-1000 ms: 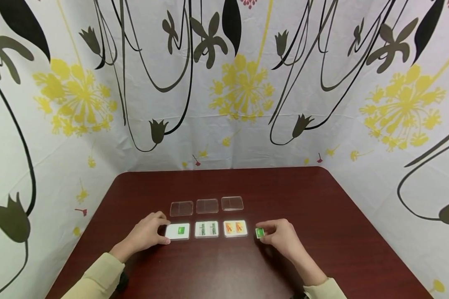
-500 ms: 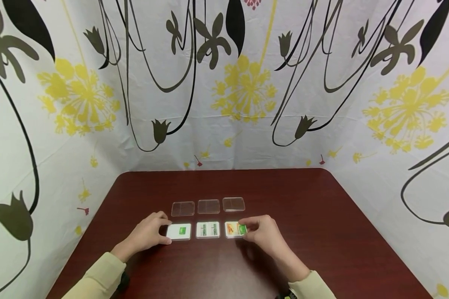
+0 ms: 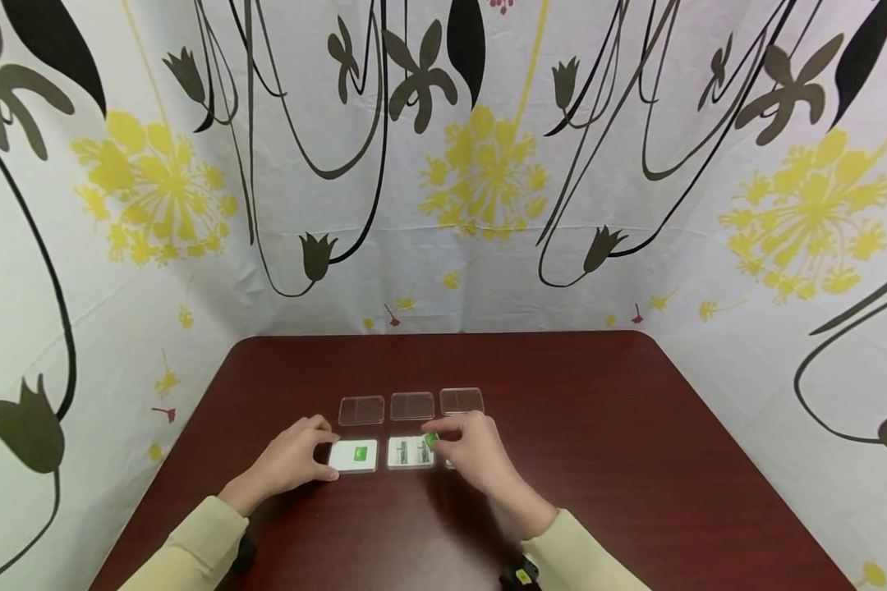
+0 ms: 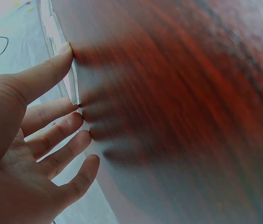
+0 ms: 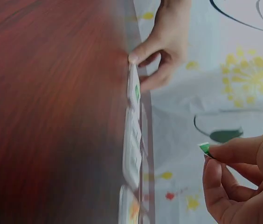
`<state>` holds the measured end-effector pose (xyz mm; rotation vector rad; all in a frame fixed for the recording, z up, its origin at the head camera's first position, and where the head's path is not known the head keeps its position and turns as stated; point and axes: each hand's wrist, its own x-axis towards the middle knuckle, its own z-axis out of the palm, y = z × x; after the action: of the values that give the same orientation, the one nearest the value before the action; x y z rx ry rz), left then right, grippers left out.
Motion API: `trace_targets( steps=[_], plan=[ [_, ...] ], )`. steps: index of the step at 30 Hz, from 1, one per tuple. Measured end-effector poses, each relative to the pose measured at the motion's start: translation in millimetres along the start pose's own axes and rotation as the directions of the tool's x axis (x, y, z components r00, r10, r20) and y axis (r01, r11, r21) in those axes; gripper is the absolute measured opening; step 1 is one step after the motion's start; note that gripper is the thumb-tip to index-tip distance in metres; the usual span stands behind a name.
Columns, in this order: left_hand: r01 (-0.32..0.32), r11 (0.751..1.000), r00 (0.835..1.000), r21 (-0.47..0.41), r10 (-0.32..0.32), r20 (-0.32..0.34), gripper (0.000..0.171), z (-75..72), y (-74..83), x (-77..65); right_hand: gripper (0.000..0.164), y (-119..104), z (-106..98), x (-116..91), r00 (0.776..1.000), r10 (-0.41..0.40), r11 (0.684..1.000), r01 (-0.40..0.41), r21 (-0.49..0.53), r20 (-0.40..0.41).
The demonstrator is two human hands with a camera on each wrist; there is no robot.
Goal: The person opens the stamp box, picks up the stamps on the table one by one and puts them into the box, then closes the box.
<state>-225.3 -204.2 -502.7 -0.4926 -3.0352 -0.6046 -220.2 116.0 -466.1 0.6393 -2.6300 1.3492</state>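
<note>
My left hand (image 3: 291, 455) holds the left end of a shallow clear plastic case (image 3: 342, 460), thumb at the near corner and index finger at the far one. Inside that case, a green square (image 3: 360, 453) shows on white. Between thumb and fingertips, my right hand (image 3: 480, 460) pinches a small green square piece (image 5: 204, 148) with a white edge. In the head view this piece overlaps the right edge of the middle case (image 3: 405, 453), which shows two grey-green printed pictures. The right-hand case (image 5: 131, 207), with an orange print, is mostly hidden under my right hand in the head view.
Three clear plastic lids or trays, left (image 3: 362, 410), middle (image 3: 411, 406) and right (image 3: 461, 400), lie in a row behind the cases. Everything rests on a dark red-brown table (image 3: 599, 394). A flower-patterned cloth (image 3: 384, 189) hangs around its far side.
My right hand has moved left with the green piece, from right of the row, over the right-hand case, to the middle case. My left hand stays at the left case.
</note>
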Motion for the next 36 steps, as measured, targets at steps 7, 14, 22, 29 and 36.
trace_targets(
  steps=[7,14,22,29,36],
  plan=[
    [0.005,1.0,1.0,0.007,-0.005,0.005,0.057,1.1,-0.6,0.4,0.027,-16,27,25,0.992,0.048,0.996,-0.055,0.066,0.114],
    [0.006,1.0,1.0,0.007,-0.006,0.016,0.056,0.7,0.6,1.4,0.016,-20,56,48,0.979,0.085,0.989,-0.106,0.105,0.187],
    [0.014,1.0,1.0,-0.002,-0.014,0.027,0.055,-1.7,0.8,2.1,0.009,-25,79,67,0.971,0.136,0.982,-0.158,0.105,0.197],
    [0.02,1.0,1.0,-0.002,-0.02,0.023,0.055,-0.9,-0.9,3.8,0.012,-29,92,80,0.957,0.19,0.971,-0.216,0.102,0.219],
    [0.013,1.0,1.0,-0.001,-0.013,0.02,0.056,1.0,-3.4,3.2,0.017,-31,101,83,0.945,0.232,0.973,-0.23,-0.034,0.229]
  ],
)
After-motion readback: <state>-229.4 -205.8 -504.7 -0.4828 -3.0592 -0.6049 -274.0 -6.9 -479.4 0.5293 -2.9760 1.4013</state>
